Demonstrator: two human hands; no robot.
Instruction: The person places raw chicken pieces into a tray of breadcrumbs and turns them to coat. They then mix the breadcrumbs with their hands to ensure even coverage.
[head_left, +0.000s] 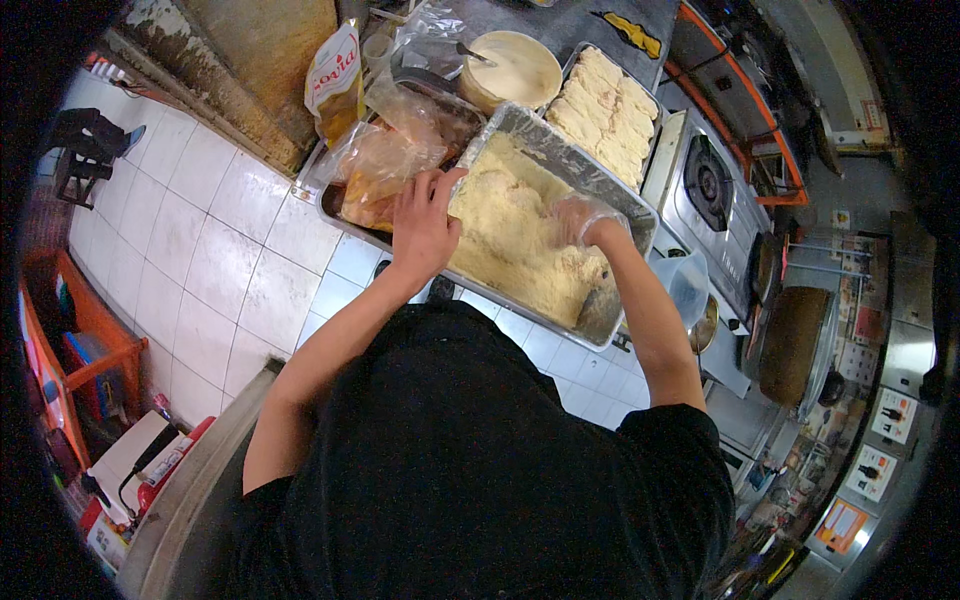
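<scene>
A deep metal tray (637, 202) holds pale yellow flour-like coating (495, 247). My right hand (581, 219), in a clear plastic glove, is down in this coating near the tray's right side; its fingers are blurred and partly hidden, so whether they grip anything does not show. My bare left hand (427, 225) rests at the tray's left rim, with its fingertips by the edge. Left of it, clear plastic bags with orange-pink raw meat (394, 161) lie in a dark-rimmed tray. Coated pieces (604, 109) fill another metal tray behind.
A round tub of pale batter (514, 69) with a utensil stands behind the coating tray. Beside it are a printed pouch (335, 86) and a yellow cloth (634, 34). A gas stove (705, 187) and a translucent plastic container (680, 285) are on the right. Someone's leg shows far left.
</scene>
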